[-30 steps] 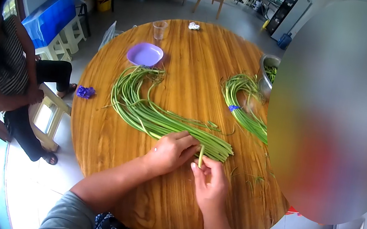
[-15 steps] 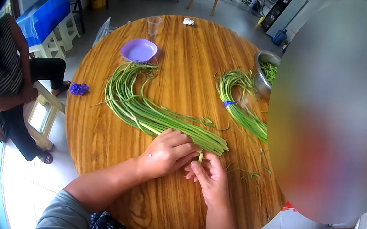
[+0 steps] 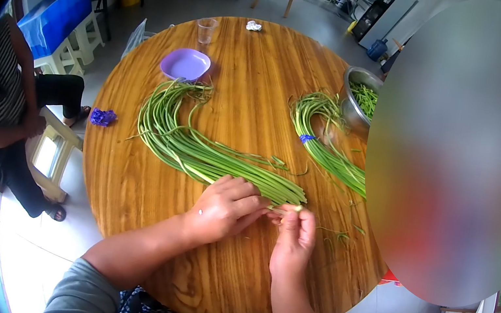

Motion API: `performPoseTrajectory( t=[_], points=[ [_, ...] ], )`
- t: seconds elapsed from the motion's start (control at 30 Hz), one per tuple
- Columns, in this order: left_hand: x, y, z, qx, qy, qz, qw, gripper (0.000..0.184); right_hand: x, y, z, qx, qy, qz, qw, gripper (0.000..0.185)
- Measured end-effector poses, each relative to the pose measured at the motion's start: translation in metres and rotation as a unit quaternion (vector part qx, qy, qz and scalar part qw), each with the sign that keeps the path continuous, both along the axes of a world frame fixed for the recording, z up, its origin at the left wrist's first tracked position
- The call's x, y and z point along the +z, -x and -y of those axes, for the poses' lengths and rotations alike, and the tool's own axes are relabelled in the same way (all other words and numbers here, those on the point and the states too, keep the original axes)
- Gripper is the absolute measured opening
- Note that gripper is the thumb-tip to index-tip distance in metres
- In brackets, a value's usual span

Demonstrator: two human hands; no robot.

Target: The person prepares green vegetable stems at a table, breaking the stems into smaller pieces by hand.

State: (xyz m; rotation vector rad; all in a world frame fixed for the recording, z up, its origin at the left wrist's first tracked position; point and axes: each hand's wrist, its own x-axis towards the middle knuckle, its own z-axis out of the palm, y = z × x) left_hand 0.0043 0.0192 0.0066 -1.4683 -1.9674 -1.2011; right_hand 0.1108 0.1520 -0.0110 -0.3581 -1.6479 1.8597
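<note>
My left hand (image 3: 227, 211) is closed, palm down, at the near edge of a loose bunch of garlic scapes (image 3: 191, 152). A single garlic scape (image 3: 281, 210) runs from its fingers towards my right hand (image 3: 295, 238). The thumb and fingers of that right hand pinch the scape's pale cut end. The bunch curves across the wooden table (image 3: 255, 91), cut ends pointing right. Farther right lies a second bunch of garlic scapes (image 3: 335, 164), bound by a blue tie (image 3: 306, 139). My left fingertips are partly hidden.
A purple bowl (image 3: 185, 66), a plastic cup (image 3: 206, 31) and a crumpled white tissue (image 3: 254, 26) stand farther back. A steel basin (image 3: 355, 114) holds cut green pieces. Blue-purple ties (image 3: 102, 117) lie at left, near a seated person (image 3: 10, 90). A blurred area covers the right.
My right hand has turned upward and shifted slightly right, drawing the pinched end away from my left hand. My left hand stays closed by the bunch. The view has shifted slightly.
</note>
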Motion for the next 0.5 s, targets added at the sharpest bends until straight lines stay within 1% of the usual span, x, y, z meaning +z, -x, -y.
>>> performPoseTrajectory(
  t=[0.03, 0.07, 0.13, 0.17, 0.2, 0.27, 0.3, 0.37, 0.47, 0.5],
  points=[
    [0.000, 0.000, 0.000, 0.006, 0.001, 0.001, 1.000, 0.022, 0.001, 0.000, -0.004, -0.016, 0.016, -0.013, 1.000, 0.016],
    [0.000, 0.001, 0.001, 0.006, 0.000, 0.001, 1.000, 0.022, 0.007, -0.001, -0.007, -0.044, 0.074, -0.032, 0.996, 0.016],
    [-0.001, 0.004, 0.001, 0.020, -0.003, 0.008, 1.000, 0.021, 0.010, 0.000, -0.023, -0.059, 0.159, -0.101, 0.980, 0.014],
    [-0.001, 0.005, 0.001, 0.020, -0.002, 0.008, 1.000, 0.021, 0.009, -0.002, -0.034, -0.075, 0.164, -0.108, 0.978, 0.015],
    [-0.001, 0.007, 0.002, 0.026, -0.010, 0.001, 1.000, 0.019, 0.012, -0.003, -0.043, -0.096, 0.187, -0.091, 0.973, 0.015],
    [0.000, 0.008, 0.002, 0.032, -0.016, -0.008, 0.999, 0.017, 0.023, -0.006, -0.045, -0.058, 0.201, -0.080, 0.975, 0.018],
    [0.000, 0.007, 0.001, 0.025, -0.026, -0.003, 0.999, 0.017, 0.022, -0.006, -0.044, -0.058, 0.202, -0.080, 0.974, 0.018],
    [0.000, 0.006, 0.001, 0.018, -0.037, 0.002, 0.999, 0.017, 0.018, -0.005, -0.039, 0.066, 0.221, -0.074, 0.970, 0.020],
    [0.000, 0.006, 0.002, 0.016, -0.031, 0.010, 0.999, 0.018, 0.011, -0.006, -0.033, 0.159, 0.224, -0.062, 0.960, 0.009],
    [-0.002, 0.006, 0.002, 0.018, -0.027, 0.015, 0.999, 0.019, 0.010, -0.007, -0.031, 0.161, 0.224, -0.063, 0.959, 0.009]
  ],
)
